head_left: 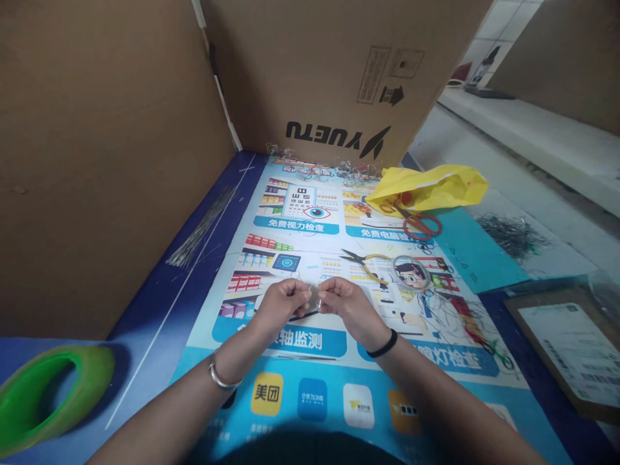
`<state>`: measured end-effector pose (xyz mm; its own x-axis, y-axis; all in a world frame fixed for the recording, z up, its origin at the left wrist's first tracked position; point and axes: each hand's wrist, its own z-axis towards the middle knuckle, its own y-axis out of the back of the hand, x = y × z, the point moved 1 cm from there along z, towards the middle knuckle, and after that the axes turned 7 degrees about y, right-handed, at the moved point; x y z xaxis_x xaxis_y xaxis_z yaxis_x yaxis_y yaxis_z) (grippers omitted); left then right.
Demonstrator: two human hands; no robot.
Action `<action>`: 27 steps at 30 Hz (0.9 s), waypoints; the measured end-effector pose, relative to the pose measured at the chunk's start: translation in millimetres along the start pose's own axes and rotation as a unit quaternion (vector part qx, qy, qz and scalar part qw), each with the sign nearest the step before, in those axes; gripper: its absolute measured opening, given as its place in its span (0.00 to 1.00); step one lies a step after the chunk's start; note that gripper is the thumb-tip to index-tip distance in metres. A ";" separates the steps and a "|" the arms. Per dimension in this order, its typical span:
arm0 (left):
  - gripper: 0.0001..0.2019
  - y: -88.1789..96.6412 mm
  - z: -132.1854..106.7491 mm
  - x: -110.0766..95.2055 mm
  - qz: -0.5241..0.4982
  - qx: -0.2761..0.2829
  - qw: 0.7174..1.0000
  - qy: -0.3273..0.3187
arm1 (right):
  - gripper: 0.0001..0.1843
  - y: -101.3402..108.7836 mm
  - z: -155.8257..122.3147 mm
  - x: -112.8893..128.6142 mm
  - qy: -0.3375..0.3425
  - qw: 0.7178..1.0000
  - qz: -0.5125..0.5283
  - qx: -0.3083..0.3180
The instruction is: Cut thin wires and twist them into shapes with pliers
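Note:
My left hand [289, 299] and my right hand [345, 303] meet over the printed poster mat, a small gap between their fingertips. Each hand is closed in a pinch of thumb and forefinger. A thin silvery wire [320, 303] shows at the right fingertips, and a similar bright bit shows at the left ones. Most of it is hidden by the fingers or too fine to follow. Just beyond the right hand lie yellow-handled pliers [372, 261] and a round clear dish [411, 272].
A bundle of straight wires [201, 232] lies left. Orange-handled scissors [422, 226] rest by a yellow bag [431, 187]. Tangled wire [513, 236] and a packaged parcel [571, 349] are right. Green tape [97, 387] stands front left. Cardboard walls [314, 71] enclose the back and left.

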<state>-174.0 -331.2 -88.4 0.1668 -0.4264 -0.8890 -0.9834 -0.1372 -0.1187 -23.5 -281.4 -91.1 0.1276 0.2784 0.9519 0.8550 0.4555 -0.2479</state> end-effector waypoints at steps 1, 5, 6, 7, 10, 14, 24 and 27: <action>0.09 -0.4 -0.2 0.2 -0.003 0.004 1.000 -0.001 | 0.12 -0.5 -0.1 -0.8 0.002 1.000 0.002 -0.005; 0.10 -2.9 -1.7 1.2 -0.006 0.011 1.000 -0.010 | 0.12 -2.6 -0.3 -5.0 0.008 1.000 0.007 -0.023; 0.10 -3.2 -2.2 1.4 -0.005 0.010 1.000 -0.011 | 0.12 -3.0 -0.4 -5.7 0.009 1.000 0.006 -0.024; 0.10 -3.1 -2.6 1.5 -0.002 0.009 1.000 -0.009 | 0.12 -3.2 -0.7 -6.1 0.012 1.000 0.003 -0.023; 0.11 2.8 -2.0 0.4 0.037 0.030 0.999 0.025 | 0.12 -3.1 -0.9 -6.0 0.018 0.999 -0.029 -0.013; 0.12 26.0 5.9 -6.4 0.136 -0.006 0.991 0.007 | 0.12 -1.2 3.4 -5.7 0.017 0.996 -0.081 -0.019; 0.07 47.7 17.9 -11.5 0.485 -0.164 0.843 -0.162 | 0.05 2.4 40.1 0.0 0.045 0.926 -0.376 -0.012; 0.06 43.5 16.4 -12.9 0.539 -0.176 0.811 -0.146 | 0.04 -1.9 51.2 2.7 0.073 0.896 -0.438 -0.001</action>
<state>-220.1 -317.0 -89.4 -0.8500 -0.2460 -0.4658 -0.4575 -0.0933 0.8843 -50.5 -238.2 -97.3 -0.5287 -0.2989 0.7944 0.6604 0.4432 0.6062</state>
